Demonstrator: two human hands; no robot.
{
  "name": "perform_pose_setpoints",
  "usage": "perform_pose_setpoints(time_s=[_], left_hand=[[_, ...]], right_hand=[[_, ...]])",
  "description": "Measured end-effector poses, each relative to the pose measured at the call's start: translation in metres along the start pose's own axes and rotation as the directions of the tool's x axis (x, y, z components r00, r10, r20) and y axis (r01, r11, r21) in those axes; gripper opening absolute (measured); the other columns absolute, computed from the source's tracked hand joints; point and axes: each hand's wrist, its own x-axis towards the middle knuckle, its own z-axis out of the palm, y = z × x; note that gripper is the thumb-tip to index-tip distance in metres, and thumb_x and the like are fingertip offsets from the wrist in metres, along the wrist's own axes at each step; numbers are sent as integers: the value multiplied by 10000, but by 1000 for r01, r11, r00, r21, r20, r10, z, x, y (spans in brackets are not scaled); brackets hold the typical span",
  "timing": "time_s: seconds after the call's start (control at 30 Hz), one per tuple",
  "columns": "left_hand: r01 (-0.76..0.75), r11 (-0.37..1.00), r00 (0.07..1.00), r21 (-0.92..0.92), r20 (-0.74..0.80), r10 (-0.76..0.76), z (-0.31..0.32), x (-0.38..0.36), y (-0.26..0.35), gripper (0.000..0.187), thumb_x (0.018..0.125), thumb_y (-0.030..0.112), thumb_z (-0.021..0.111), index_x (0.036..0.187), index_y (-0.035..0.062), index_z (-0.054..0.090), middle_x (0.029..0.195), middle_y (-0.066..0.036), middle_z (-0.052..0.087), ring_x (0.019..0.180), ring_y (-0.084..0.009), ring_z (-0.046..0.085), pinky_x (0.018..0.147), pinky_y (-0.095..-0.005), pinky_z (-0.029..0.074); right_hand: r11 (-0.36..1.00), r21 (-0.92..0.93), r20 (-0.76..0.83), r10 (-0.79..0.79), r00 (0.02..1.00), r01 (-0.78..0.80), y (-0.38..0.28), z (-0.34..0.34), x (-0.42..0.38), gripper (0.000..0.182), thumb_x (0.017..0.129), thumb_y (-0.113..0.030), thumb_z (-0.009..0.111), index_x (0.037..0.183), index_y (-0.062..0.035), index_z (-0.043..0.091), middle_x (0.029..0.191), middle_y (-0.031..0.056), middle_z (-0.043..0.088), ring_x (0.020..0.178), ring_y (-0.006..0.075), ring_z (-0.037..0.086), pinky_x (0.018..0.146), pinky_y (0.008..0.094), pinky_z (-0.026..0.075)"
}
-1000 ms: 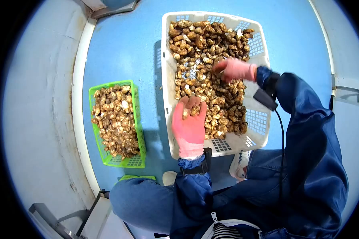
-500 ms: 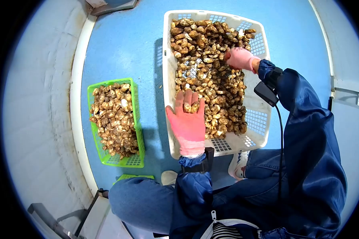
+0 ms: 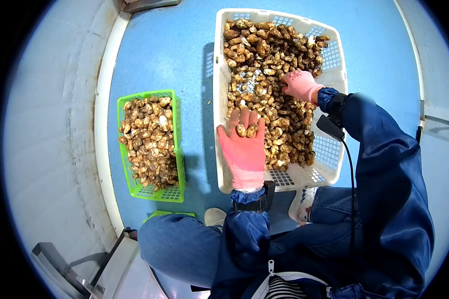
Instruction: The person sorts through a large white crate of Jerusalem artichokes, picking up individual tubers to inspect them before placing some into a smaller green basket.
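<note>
Floor (image 3: pixel 197 65): blue, below your left hand (image 3: pixel 244 154) and your right hand (image 3: pixel 301 85).
White crate (image 3: pixel 302 174): under the fingers of both your hands; your left wrist crosses its near edge, your right wrist its right side.
Crate heap (image 3: pixel 282 137): brown, mottled pieces, lying between your two sets of fingers and stretching beyond them to the crate's far end.
Green basket (image 3: pixel 180 159): well to the left of your left fingers, apart from the crate, loaded with similar brown pieces.
Left hand: pink-gloved, palm up, your fingers stretched out nearly straight and a little parted, your thumb held away to the left; nothing is squeezed between them.
Right hand: pink-gloved, back upward, your fingers bent down at the heap; their tips are hidden, so you cannot tell whether they grip a piece or only touch some.
Bare patch (image 3: pixel 248 82): pale crate bottom with whitish scraps, beyond your left fingertips and to the left of your right fingers.
First loose piece (image 3: pixel 241 130): resting on your left fingers, uncurled beneath it.
Second loose piece (image 3: pixel 253 130): just to the right of the first, also lying on those fingers.
</note>
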Motion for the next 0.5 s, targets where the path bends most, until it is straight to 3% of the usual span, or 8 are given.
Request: perform_pose_setpoints(time_s=[0.1,0.17,0.2,0.23,0.33,0.37,0.43,0.5], left_hand=[[20,998,996,57,-82,-15,3,-5,-2,376,951,291,451,1192,2,450,1154,-141,494,1114,-264,455,1029,-430,353],[-112,942,993,318,3,117,-5,-8,-6,400,904,163,533,1257,3,436,1246,-147,484,1177,-269,447,1031,-432,366],[-86,961,996,264,11,86,-10,-8,-3,377,892,26,507,1267,45,471,1233,-124,522,1106,-232,506,991,-413,404],[-85,961,996,264,11,85,-10,-9,-1,377,892,26,507,1267,45,471,1233,-124,522,1106,-232,506,991,-413,404],[22,734,990,679,-120,81,-13,-6,-4,311,885,1,502,1194,-5,530,1137,-78,575,995,-175,564,899,-285,458],[24,733,990,680,-116,75,-9,-6,-6,311,885,1,502,1194,-5,530,1137,-78,575,995,-175,564,899,-285,458],[-49,384,990,922,-6,140,-2,-8,-7,389,884,101,556,1260,19,500,1199,-94,552,1101,-199,526,972,-357,413],[-42,470,992,882,-20,126,-10,-2,-5,381,906,129,558,1265,15,497,1195,-91,557,1087,-197,538,943,-349,436]], right_hand=[[998,-45,48,34,998,-32,-4,2,5,363,800,-355,602,970,-45,681,971,134,677,925,295,645,784,393,516],[995,-49,84,86,993,-82,-1,3,4,377,798,-365,606,974,-41,683,984,138,676,933,295,644,791,391,516],[994,2,58,110,992,-110,1,6,2,390,801,-368,604,987,-34,679,998,140,674,946,294,640,797,390,514],[990,53,35,132,991,-134,1,8,1,402,803,-372,602,999,-28,675,1012,142,672,959,293,637,804,389,513],[974,150,30,169,985,-171,6,13,-2,387,797,-381,606,1032,-82,675,1039,126,668,975,288,630,819,396,508],[960,219,22,172,985,-173,10,14,-2,388,790,-386,610,1049,-104,673,1051,119,665,977,287,628,821,401,507],[965,201,31,166,986,-169,12,9,-4,371,781,-390,614,1032,-126,685,996,107,680,928,285,641,813,391,507],[930,347,60,107,992,-121,14,-3,-11,368,783,-382,612,1010,-103,694,919,114,692,882,283,651,796,379,509]])
